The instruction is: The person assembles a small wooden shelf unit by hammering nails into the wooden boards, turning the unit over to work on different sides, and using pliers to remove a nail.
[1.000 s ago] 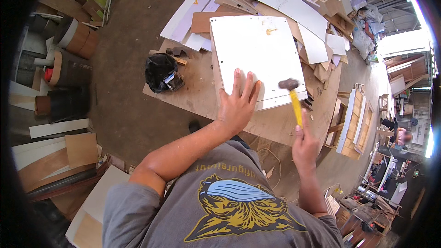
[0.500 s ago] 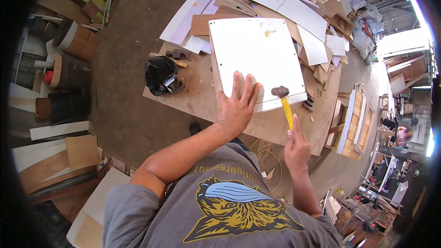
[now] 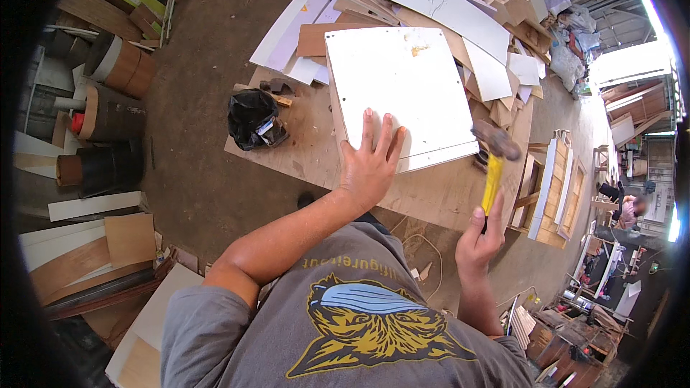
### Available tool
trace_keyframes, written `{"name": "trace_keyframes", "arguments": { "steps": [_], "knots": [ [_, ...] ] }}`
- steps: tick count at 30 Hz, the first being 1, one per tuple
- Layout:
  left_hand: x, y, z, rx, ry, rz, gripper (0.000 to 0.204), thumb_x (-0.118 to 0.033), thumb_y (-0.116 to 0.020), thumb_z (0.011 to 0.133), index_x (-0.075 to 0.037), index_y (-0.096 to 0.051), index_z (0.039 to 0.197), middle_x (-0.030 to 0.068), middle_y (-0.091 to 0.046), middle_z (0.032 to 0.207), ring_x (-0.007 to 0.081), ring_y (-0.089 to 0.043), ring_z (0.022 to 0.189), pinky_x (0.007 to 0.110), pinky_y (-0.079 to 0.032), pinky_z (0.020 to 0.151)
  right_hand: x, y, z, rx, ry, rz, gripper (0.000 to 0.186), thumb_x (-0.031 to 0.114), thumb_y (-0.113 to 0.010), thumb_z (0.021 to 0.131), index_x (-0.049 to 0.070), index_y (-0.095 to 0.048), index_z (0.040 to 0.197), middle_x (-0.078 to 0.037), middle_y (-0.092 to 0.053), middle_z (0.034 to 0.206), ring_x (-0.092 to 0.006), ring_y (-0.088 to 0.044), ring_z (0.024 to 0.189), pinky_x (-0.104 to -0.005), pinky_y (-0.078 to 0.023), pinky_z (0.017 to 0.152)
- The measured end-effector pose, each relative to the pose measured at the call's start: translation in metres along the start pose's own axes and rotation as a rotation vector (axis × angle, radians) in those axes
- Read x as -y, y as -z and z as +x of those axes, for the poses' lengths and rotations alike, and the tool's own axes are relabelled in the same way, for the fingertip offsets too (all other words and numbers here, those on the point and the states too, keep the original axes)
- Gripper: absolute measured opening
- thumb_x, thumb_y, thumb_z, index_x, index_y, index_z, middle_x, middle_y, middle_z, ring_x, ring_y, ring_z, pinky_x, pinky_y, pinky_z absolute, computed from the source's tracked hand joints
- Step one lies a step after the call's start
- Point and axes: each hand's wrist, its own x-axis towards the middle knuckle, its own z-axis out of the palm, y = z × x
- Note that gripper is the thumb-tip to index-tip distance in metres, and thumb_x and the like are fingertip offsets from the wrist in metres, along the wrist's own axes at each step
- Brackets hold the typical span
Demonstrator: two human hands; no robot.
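A white panel (image 3: 399, 86) with small dark dots near its edges lies on the wooden table. My left hand (image 3: 370, 162) rests on its near left part, fingers spread flat. A hammer (image 3: 493, 172) with a yellow handle and a dark head is in my right hand (image 3: 480, 241), fingers wrapped round the handle's lower end. Its head is raised off the panel, just past the near right corner, and slightly blurred.
Left of the panel stand a black plastic bag (image 3: 251, 116) and a dark tool head (image 3: 279, 87). Scrap boards (image 3: 438, 7) pile up behind it. The wooden table (image 3: 424, 197) ends close in front of me. A wooden frame (image 3: 557, 190) stands to the right; a person (image 3: 631, 212) is farther off.
My right hand has moved right and toward me, lifting the hammer from the panel's near right corner. The left hand and the panel are nearly where they were.
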Motion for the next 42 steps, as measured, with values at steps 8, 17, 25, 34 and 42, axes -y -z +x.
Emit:
{"name": "trace_keyframes", "arguments": {
  "steps": [8,17,25,34,42],
  "knots": [
    [-0.001,-0.005,-0.002,-0.061,0.007,0.037,0.078,-0.023,-0.07,0.088,-0.014,-0.046,0.162,0.023,-0.032,0.169,0.0546,-0.029,0.154,0.064,-0.054,0.077,-0.006,-0.009,-0.003,0.252,-0.076,-0.136,0.054,0.013,-0.058,0.107,0.009,-0.048,0.16,-0.023,-0.075,0.114,-0.0407,-0.074,0.092,-0.0471,-0.058,0.078],
    [-0.002,-0.005,-0.002,-0.038,0.015,0.02,0.079,-0.024,-0.07,0.088,-0.014,-0.045,0.162,0.0223,-0.031,0.169,0.0543,-0.026,0.155,0.064,-0.053,0.08,0.001,-0.008,0.0,0.418,-0.174,-0.164,0.056,0.01,-0.059,0.106,0.006,-0.047,0.16,-0.026,-0.071,0.128,-0.044,-0.073,0.102,-0.0471,-0.058,0.085],
    [-0.002,-0.004,0.001,-0.081,0.023,0.042,0.079,-0.025,-0.071,0.088,-0.013,-0.046,0.161,0.022,-0.034,0.168,0.0541,-0.028,0.154,0.062,-0.054,0.079,0.0,-0.013,0.014,0.517,-0.175,-0.23,0.055,0.015,-0.057,0.107,0.011,-0.046,0.162,-0.026,-0.073,0.122,-0.0446,-0.072,0.092,-0.0481,-0.057,0.08],
    [-0.003,-0.009,-0.001,-0.092,0.008,0.029,0.079,-0.023,-0.071,0.087,-0.012,-0.045,0.161,0.0222,-0.033,0.168,0.054,-0.028,0.155,0.066,-0.054,0.081,0.009,-0.008,0.014,0.523,-0.233,-0.287,0.054,0.017,-0.057,0.107,0.02,-0.049,0.161,-0.023,-0.074,0.103,-0.043,-0.072,0.087,-0.0498,-0.056,0.077],
    [-0.002,-0.003,-0.004,-0.035,0.008,-0.001,0.084,-0.025,-0.073,0.086,-0.013,-0.043,0.162,0.0226,-0.032,0.168,0.0539,-0.025,0.156,0.068,-0.053,0.082,0.021,-0.004,0.018,0.515,-0.259,-0.268,0.056,0.018,-0.059,0.107,0.025,-0.047,0.162,-0.021,-0.075,0.103,-0.0407,-0.072,0.089,-0.0507,-0.055,0.076]
  ]
}}
